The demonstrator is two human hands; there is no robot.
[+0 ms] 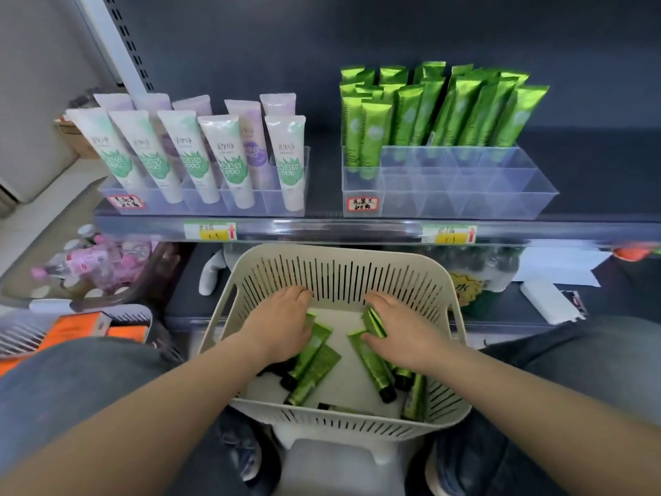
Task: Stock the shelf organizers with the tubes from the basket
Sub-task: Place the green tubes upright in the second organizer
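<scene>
While I crouch at the shelf [322, 227], both my hands are down inside the cream slotted basket [343, 273] that sits in front of me, below the shelf edge. My left hand [282, 322] lies palm down over the top ends of two green tubes [314, 363] lying side by side on the basket floor; whether its fingers are closed round them I cannot tell. My right hand [400, 332] has its fingers curled around one green tube [373, 322], lifting its flat end off the floor, and it rests over another tube [372, 366] lying slantwise with its black cap toward me. More green tubes lie near the right wall and front of the basket.

Up on the shelf, the right clear organizer [450, 187] holds green tubes standing upright in its back rows and two in its left column, while its front compartments show bare plastic. The left organizer [200, 202] is filled with pale tubes [229, 159] printed green and purple. Price tags [210, 231] sit on the shelf edge.
</scene>
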